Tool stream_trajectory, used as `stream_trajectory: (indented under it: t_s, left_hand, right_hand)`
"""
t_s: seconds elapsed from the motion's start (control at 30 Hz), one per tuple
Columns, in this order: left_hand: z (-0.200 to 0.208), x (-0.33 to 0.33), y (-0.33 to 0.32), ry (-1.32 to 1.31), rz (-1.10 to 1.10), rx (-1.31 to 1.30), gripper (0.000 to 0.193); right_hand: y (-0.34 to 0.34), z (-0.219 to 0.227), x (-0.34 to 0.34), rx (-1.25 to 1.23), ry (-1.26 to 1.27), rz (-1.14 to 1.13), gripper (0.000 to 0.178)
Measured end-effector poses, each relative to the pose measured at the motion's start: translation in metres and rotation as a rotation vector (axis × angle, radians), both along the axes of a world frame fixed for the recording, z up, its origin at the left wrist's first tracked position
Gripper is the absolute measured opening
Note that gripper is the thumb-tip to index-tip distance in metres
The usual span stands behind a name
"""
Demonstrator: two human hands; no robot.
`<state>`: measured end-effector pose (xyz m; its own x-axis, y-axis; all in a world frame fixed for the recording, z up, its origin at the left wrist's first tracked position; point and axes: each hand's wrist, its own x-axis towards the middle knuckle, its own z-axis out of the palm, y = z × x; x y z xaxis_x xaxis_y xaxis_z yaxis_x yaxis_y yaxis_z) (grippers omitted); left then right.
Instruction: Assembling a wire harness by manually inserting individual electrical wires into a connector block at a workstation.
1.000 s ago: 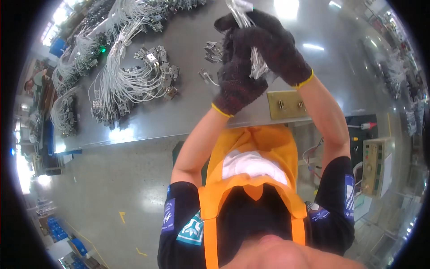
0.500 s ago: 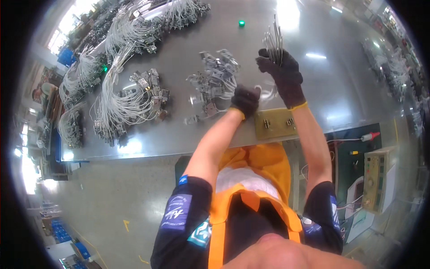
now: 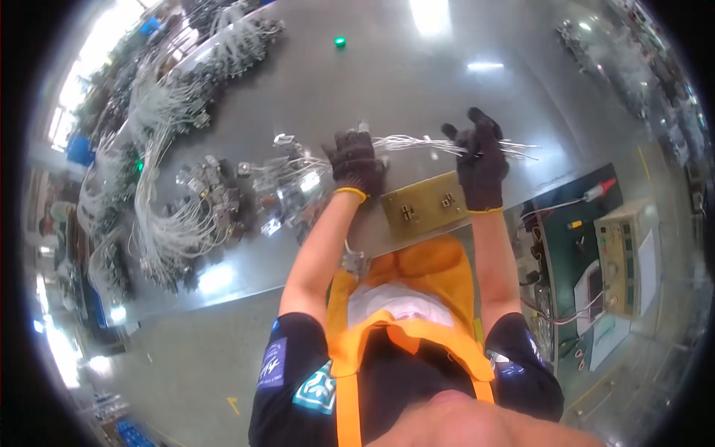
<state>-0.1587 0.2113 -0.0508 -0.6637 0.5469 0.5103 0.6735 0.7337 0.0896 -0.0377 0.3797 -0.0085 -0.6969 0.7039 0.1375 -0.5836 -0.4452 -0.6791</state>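
Note:
A bundle of thin white cable leads point(image 3: 417, 141) stretches left to right across the metal table. My left hand point(image 3: 357, 162), in a dark knitted glove with a yellow cuff, is closed over the bundle's left part; its fingertips are partly hidden. Left of it lie small grey metal connector pieces point(image 3: 294, 190) on leads, some blurred. One such piece point(image 3: 356, 264) hangs at the table's near edge. My right hand point(image 3: 480, 167), gloved alike, has thumb and forefinger spread apart. The leads' loose ends pass at this hand and stick out on its right; its lower fingers are partly hidden.
A brass-coloured plate point(image 3: 423, 212) with two small dark fittings sits at the near edge. More leads with connectors point(image 3: 175, 223) lie heaped on the left. A green light point(image 3: 340, 42) shows farther back. Right of my arm stands a beige instrument box point(image 3: 622, 261) beside a red-tipped probe point(image 3: 599, 190).
The leads, held upright in my right hand before, now lie level across the table. My right thumb and forefinger have spread. The connector pieces have shifted left and nearer; the whole view has moved too.

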Motion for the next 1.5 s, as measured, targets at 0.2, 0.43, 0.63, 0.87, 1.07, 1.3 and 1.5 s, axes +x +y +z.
stream_trajectory:
  t_s: [0.2,0.43,0.63,0.87,1.07,1.3,1.5]
  left_hand:
    - [-0.001,-0.021,0.035,-0.601,-0.301,-0.179,0.032]
    - [-0.048,-0.006,0.031,-0.438,-0.366,-0.131,0.015]
    - [-0.068,0.016,0.038,-0.286,-0.552,0.064,0.009]
    - [-0.075,0.015,0.017,-0.441,-0.782,0.364,0.025]
    - [-0.076,0.007,0.014,-0.015,-0.555,0.018,0.007]
    - [-0.081,-0.017,0.035,-0.214,-0.237,-0.002,0.035]
    - [0.005,0.054,0.053,-0.062,-0.164,0.117,0.048]
  right_hand:
    - [-0.035,0.021,-0.004,0.201,-0.014,-0.138,0.029]
    - [0.058,-0.088,-0.048,-0.55,-0.418,-0.453,0.028]
    - [0.147,-0.162,-0.142,1.224,-0.77,-0.199,0.026]
    - [-0.049,-0.066,-0.17,1.952,-0.869,0.736,0.034]
    - [0.042,-0.066,-0.057,1.249,-0.587,-0.486,0.059]
    - [0.206,-0.126,0.282,1.511,-1.32,-0.765,0.018]
    - [0.307,-0.168,0.349,1.148,-2.008,-0.529,0.047]
